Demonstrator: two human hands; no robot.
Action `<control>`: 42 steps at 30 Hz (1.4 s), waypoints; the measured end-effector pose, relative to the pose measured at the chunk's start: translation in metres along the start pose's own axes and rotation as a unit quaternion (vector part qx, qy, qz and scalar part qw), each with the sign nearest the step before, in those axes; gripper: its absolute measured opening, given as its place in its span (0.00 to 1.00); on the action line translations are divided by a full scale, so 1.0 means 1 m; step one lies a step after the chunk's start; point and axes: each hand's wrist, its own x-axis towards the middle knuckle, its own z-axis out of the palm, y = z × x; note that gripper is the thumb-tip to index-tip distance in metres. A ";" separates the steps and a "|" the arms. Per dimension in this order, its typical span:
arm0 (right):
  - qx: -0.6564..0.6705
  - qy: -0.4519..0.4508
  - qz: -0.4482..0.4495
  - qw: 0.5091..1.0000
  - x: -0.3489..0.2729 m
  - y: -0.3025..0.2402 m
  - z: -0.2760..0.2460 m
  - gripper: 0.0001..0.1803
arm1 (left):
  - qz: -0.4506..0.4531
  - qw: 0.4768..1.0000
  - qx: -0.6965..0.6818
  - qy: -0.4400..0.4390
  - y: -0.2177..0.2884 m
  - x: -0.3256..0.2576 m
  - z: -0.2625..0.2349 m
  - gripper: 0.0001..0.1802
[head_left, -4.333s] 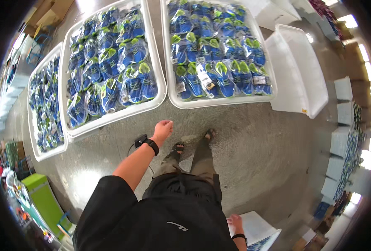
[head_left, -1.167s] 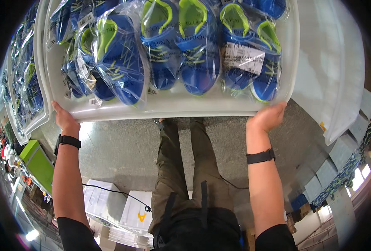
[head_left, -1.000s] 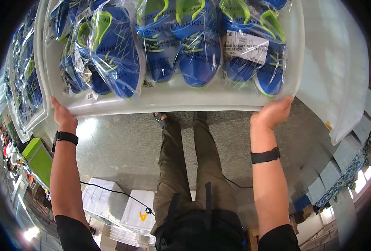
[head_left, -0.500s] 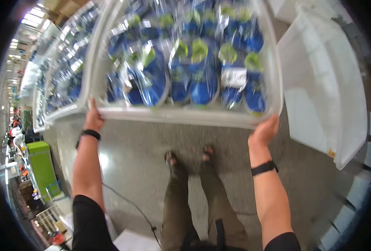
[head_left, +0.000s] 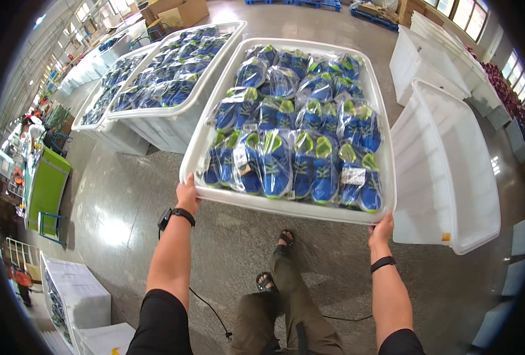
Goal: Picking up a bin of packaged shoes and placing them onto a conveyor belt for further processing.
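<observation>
A white plastic bin (head_left: 286, 207) stands in front of me. It is filled with rows of blue shoes (head_left: 274, 171) with lime-green linings, packed in clear plastic bags. White labels show on some bags. My left hand (head_left: 188, 194) is closed round the bin's near left corner at the rim. At the near right corner, my right hand (head_left: 381, 229) grips the same rim. The fingers of both hands are partly hidden by the rim. A black band circles each wrist.
Two more white bins (head_left: 173, 109) of bagged blue shoes stand at left. To the right is another white bin (head_left: 422, 171), with stacked white bins (head_left: 422, 65) behind. A green-sided table (head_left: 46, 183) stands far left; a dark cable (head_left: 212, 310) lies by my feet.
The held bin now sits lower in view, turned and apart from the bins on the left. Both hands still grip its near corners. My feet have shifted.
</observation>
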 end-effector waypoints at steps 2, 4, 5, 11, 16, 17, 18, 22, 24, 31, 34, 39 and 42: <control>0.011 0.003 0.025 1.000 0.015 -0.022 -0.006 0.22 | -0.007 0.998 0.000 0.055 0.003 -0.031 0.027 0.26; 0.002 -0.001 0.050 0.999 0.028 -0.035 -0.011 0.22 | -0.005 0.997 0.008 0.077 0.014 -0.054 0.031 0.26; -0.005 -0.002 0.075 0.997 0.035 -0.043 -0.007 0.22 | -0.004 0.997 0.016 0.071 0.017 -0.066 0.023 0.26; -0.073 -0.061 0.151 0.984 0.083 -0.071 -0.030 0.28 | -0.042 0.989 0.011 0.141 0.045 -0.162 0.048 0.25; -0.050 -0.061 0.163 0.983 0.100 -0.098 -0.012 0.25 | -0.052 0.979 0.030 0.196 0.082 -0.175 0.065 0.25; -0.051 -0.074 0.163 0.982 0.105 -0.102 -0.009 0.25 | -0.061 0.978 0.039 0.194 0.083 -0.179 0.069 0.25; -0.064 -0.070 0.172 0.981 0.101 -0.107 -0.014 0.25 | -0.060 0.980 0.031 0.189 0.081 -0.188 0.071 0.25; -0.069 -0.061 0.210 0.973 0.087 -0.096 0.007 0.25 | -0.070 0.978 0.049 0.190 0.101 -0.189 0.051 0.24; -0.108 -0.050 0.210 0.971 0.124 -0.102 -0.004 0.24 | -0.097 0.976 0.019 0.193 0.086 -0.200 0.072 0.26; -0.145 -0.056 0.227 0.961 0.157 -0.094 0.036 0.24 | -0.071 0.981 -0.028 0.179 0.094 -0.225 0.067 0.26; -0.171 -0.024 0.286 0.942 0.174 -0.134 0.042 0.25 | -0.125 0.970 -0.010 0.209 0.113 -0.246 0.109 0.26; -0.122 0.057 0.188 0.973 0.190 -0.129 0.018 0.26 | -0.190 0.956 -0.017 0.221 0.122 -0.235 0.137 0.26; -0.096 0.048 0.304 0.946 0.180 -0.170 0.074 0.27 | -0.184 0.953 0.001 0.242 0.145 -0.235 0.122 0.26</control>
